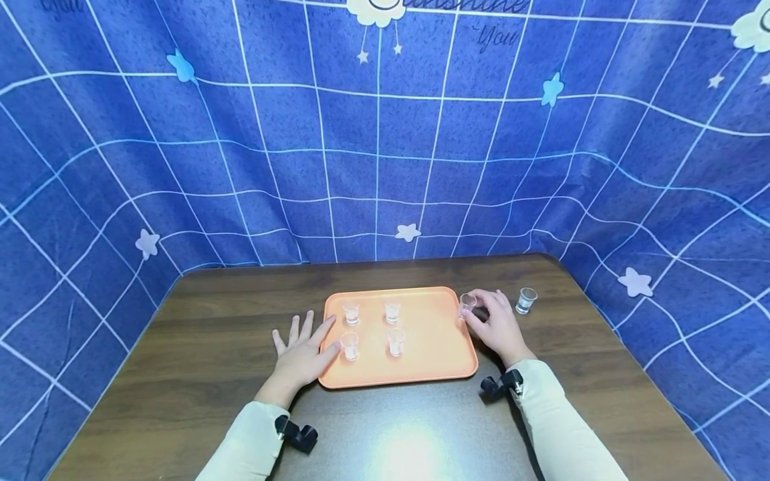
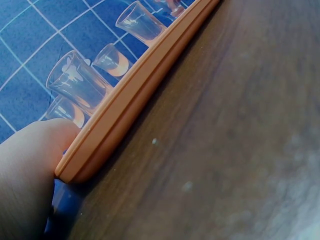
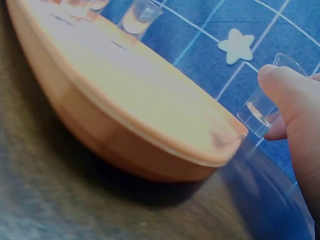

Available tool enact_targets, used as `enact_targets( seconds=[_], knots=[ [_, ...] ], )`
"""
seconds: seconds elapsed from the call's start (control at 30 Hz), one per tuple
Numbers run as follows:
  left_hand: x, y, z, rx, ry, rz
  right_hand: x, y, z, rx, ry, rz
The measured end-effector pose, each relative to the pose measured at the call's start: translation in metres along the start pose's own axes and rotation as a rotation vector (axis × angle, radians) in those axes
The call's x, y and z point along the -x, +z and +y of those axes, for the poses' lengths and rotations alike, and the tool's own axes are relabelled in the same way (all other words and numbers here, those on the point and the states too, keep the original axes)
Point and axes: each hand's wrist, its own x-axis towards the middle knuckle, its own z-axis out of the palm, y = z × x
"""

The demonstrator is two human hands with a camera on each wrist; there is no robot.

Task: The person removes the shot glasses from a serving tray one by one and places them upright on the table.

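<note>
My right hand [image 1: 496, 324] pinches a small clear shot glass [image 1: 467, 303] between thumb and fingers at the right edge of an orange tray [image 1: 433, 334]. In the right wrist view that shot glass [image 3: 260, 112] is held slightly tilted beside the tray's rim. Fingers spread, my left hand [image 1: 301, 361] rests at the tray's left edge. Its thumb [image 2: 60, 132] touches the rim in the left wrist view. Several shot glasses stand upright on the tray's left half, among them one at the back left [image 1: 351, 314] and one at the front right [image 1: 396, 342].
Another shot glass [image 1: 526, 300] stands on the brown wooden table [image 1: 228, 321], to the right of my right hand. A blue curtain [image 1: 409, 174] with a white grid and stars hangs behind the table and along both sides.
</note>
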Motion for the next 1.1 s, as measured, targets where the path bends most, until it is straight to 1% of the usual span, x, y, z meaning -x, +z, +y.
enact_targets(
  seconds=[0.27, 0.6, 0.83, 1.1],
  knots=[
    [-0.002, -0.001, 0.001, -0.01, -0.004, -0.005, -0.002, -0.004, 0.005, 0.037, 0.107, -0.01],
    [-0.001, 0.0, 0.0, -0.005, -0.003, 0.002, -0.003, -0.004, 0.01, 0.079, 0.196, -0.063],
    [-0.001, 0.001, 0.0, -0.001, -0.007, -0.013, -0.004, -0.005, 0.012, 0.084, 0.258, -0.111],
    [-0.002, 0.002, -0.001, 0.005, -0.005, -0.01, -0.005, -0.005, 0.012, 0.096, 0.296, -0.143]
  ],
)
